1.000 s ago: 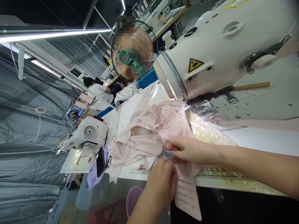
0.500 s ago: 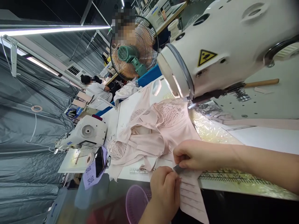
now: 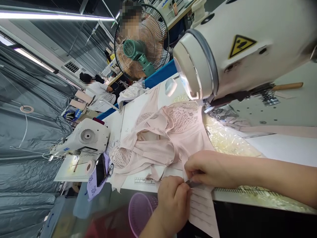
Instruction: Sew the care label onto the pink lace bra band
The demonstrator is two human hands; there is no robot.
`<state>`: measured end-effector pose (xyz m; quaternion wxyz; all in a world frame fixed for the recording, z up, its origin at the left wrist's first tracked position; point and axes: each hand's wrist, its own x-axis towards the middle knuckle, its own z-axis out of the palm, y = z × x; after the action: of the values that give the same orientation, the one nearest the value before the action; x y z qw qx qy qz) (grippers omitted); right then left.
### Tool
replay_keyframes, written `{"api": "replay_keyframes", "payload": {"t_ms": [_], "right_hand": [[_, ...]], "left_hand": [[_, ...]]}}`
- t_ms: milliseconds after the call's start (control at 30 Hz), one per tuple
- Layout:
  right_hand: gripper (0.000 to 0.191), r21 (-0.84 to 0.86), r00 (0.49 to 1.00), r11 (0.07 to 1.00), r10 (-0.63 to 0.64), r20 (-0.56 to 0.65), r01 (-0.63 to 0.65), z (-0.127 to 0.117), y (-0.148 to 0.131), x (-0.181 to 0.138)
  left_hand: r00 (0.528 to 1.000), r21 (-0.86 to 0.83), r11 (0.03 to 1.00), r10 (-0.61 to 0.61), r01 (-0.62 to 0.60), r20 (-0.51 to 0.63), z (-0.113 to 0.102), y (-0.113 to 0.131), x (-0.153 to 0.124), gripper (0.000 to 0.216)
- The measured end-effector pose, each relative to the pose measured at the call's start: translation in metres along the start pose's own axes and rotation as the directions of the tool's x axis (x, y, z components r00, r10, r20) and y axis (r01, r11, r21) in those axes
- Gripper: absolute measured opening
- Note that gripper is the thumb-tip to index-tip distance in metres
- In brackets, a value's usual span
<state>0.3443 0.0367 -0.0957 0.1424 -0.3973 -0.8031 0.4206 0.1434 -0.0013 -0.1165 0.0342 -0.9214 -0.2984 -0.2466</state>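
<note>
Lower centre, the right hand is pinching a small grey strip while the left hand is resting tightly curled against its end, exact hold hidden, apparently steadying the pink lace bra that's sprawling across the mid-frame desk.

The grey tag, which a second ago stuck out flat from the fingertips of your right hand just above your left knuckles, is now tilted, with only a narrow sliver showing between the fingers of both your hands. Your left hand has closed in against the tag's tip. Your view has shifted too: the sewing machine looms larger beyond your right hand, and more of the purple basket shows beside your left wrist.
</note>
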Motion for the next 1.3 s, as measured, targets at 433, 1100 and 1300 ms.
{"api": "replay_keyframes", "payload": {"t_ms": [433, 1100, 1300], "right_hand": [[0.015, 0.03, 0.996, 0.999, 0.027, 0.086, -0.029, -0.008, -0.004, 0.0], [0.016, -0.136, 0.996, 0.987, -0.082, 0.038, 0.086, -0.003, -0.006, -0.003], [0.012, 0.024, 1.0, 1.0, 0.011, -0.001, -0.011, -0.006, -0.008, -0.003]], "left_hand": [[0.996, -0.051, 0.996, 0.082, -0.079, 0.045, -0.002, -0.005, 0.003, 0.012], [0.978, -0.041, 0.98, 0.196, -0.194, 0.068, -0.006, -0.008, 0.01, 0.019], [0.988, -0.018, 0.991, 0.137, -0.136, 0.074, -0.006, -0.007, 0.007, 0.014]]}}
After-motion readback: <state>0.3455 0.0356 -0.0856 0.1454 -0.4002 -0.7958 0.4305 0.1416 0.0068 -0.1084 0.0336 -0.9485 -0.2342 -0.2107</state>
